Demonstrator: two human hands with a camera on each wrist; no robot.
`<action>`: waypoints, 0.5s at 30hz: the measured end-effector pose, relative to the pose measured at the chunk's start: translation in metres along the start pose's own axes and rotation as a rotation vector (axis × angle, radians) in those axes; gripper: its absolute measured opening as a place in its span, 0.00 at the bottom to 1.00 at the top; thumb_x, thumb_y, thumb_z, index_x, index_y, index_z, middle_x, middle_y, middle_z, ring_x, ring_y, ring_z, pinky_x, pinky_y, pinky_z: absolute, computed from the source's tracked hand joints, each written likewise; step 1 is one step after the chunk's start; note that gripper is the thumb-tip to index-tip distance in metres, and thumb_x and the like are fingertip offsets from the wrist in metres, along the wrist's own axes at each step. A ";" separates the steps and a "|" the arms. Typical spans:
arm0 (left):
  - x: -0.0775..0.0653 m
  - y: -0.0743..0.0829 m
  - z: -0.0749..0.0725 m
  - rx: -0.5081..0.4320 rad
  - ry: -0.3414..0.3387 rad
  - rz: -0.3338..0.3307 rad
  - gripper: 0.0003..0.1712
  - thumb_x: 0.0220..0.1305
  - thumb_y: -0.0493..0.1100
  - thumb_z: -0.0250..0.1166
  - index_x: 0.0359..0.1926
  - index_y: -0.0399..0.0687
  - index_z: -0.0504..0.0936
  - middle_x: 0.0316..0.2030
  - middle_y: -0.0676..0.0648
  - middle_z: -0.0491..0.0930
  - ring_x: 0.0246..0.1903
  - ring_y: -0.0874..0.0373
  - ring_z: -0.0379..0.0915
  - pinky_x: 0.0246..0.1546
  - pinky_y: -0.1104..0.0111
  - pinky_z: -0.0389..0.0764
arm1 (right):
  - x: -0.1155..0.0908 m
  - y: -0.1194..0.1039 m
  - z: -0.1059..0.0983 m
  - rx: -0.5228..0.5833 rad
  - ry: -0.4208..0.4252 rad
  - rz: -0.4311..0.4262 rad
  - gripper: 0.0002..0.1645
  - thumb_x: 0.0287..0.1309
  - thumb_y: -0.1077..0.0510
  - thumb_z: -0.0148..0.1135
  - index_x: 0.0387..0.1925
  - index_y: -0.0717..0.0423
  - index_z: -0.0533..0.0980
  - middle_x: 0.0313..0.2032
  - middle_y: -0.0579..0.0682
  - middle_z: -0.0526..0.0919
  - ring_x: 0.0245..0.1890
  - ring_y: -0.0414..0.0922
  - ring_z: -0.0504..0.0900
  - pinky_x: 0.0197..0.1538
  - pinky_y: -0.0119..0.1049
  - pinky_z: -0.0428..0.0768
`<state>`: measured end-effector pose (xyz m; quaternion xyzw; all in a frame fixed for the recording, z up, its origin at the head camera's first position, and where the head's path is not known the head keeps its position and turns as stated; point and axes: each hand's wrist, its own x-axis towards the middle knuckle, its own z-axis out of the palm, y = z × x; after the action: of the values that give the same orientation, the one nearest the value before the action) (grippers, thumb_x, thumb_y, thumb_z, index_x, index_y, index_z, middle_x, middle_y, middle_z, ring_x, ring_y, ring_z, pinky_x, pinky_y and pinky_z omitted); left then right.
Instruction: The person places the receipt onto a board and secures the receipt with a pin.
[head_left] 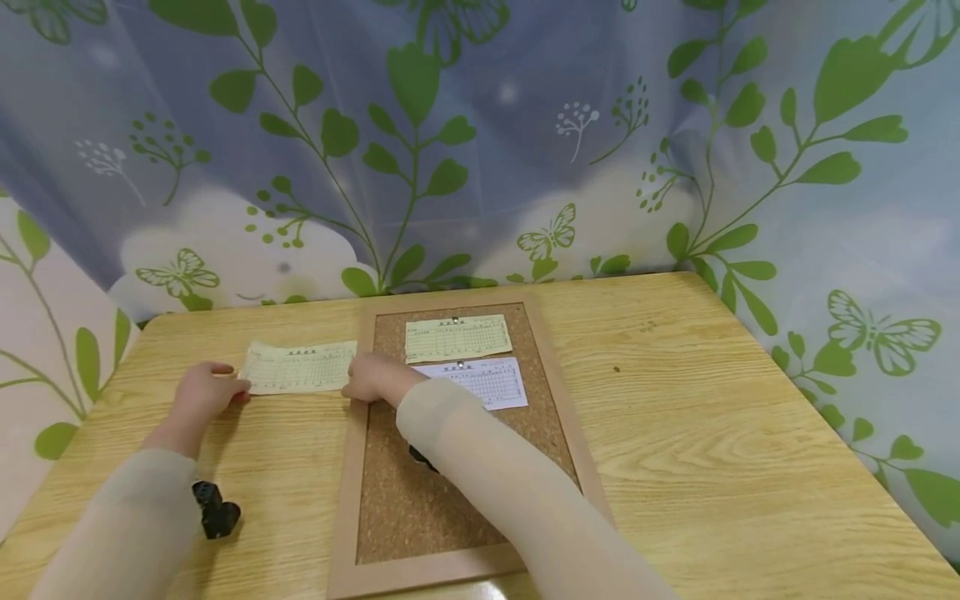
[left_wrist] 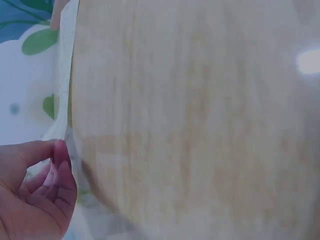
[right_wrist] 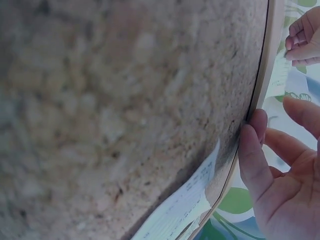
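Observation:
A pale yellow printed slip [head_left: 300, 368] is held up off the table at the left of the corkboard [head_left: 442, 500]. My left hand [head_left: 204, 395] pinches its left end between thumb and fingertips; in the left wrist view the slip [left_wrist: 66, 75] rises edge-on from the pinch. At the slip's right end, over the board's left frame, is my right hand [head_left: 375, 377]. Its fingers look loosely bent in the right wrist view, with thumb and fingers apart. Another yellow slip [head_left: 457, 337] and a white slip [head_left: 506, 385] are pinned to the cork; my right sleeve partly hides the white one.
Beneath everything is a wood-grain table [head_left: 720, 417]. A patterned curtain [head_left: 510, 150] with green leaves and butterflies hangs behind it and along the sides. A black device [head_left: 216, 510] shows by my left sleeve.

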<state>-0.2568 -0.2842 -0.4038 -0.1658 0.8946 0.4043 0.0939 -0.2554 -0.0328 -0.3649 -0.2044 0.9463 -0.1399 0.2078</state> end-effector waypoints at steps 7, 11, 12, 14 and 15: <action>-0.004 -0.008 -0.004 -0.200 -0.089 -0.034 0.25 0.69 0.36 0.52 0.59 0.19 0.61 0.21 0.54 0.80 0.21 0.66 0.77 0.25 0.70 0.78 | 0.004 0.001 0.001 0.099 -0.019 0.022 0.18 0.66 0.48 0.51 0.41 0.56 0.78 0.36 0.46 0.81 0.34 0.38 0.78 0.38 0.29 0.73; -0.007 -0.011 -0.011 -0.313 -0.130 -0.057 0.27 0.71 0.39 0.48 0.62 0.20 0.57 0.21 0.55 0.81 0.23 0.66 0.76 0.27 0.71 0.79 | 0.007 0.003 0.002 0.241 0.003 0.056 0.24 0.66 0.49 0.52 0.15 0.54 0.67 0.10 0.46 0.61 0.09 0.39 0.57 0.18 0.31 0.62; -0.008 -0.012 -0.013 -0.339 -0.133 -0.066 0.27 0.71 0.39 0.48 0.62 0.22 0.58 0.21 0.56 0.80 0.23 0.67 0.76 0.28 0.71 0.79 | 0.008 0.003 0.003 0.276 0.014 0.063 0.27 0.66 0.49 0.53 0.12 0.53 0.64 0.07 0.45 0.61 0.08 0.39 0.55 0.17 0.30 0.61; -0.010 -0.014 -0.016 -0.403 -0.145 -0.086 0.25 0.71 0.40 0.49 0.61 0.25 0.61 0.22 0.56 0.81 0.23 0.67 0.76 0.28 0.72 0.79 | 0.009 0.003 0.003 0.315 0.034 0.069 0.30 0.65 0.49 0.54 0.07 0.52 0.64 0.06 0.45 0.63 0.06 0.38 0.55 0.15 0.30 0.60; -0.011 -0.016 -0.018 -0.447 -0.151 -0.106 0.23 0.71 0.40 0.50 0.60 0.28 0.63 0.23 0.56 0.81 0.24 0.67 0.76 0.28 0.72 0.78 | 0.009 0.003 0.002 0.328 0.040 0.071 0.32 0.65 0.49 0.54 0.05 0.52 0.62 0.06 0.46 0.65 0.06 0.38 0.56 0.15 0.29 0.60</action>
<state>-0.2413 -0.3049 -0.3997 -0.1984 0.7633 0.5982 0.1423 -0.2627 -0.0344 -0.3712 -0.1313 0.9213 -0.2890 0.2245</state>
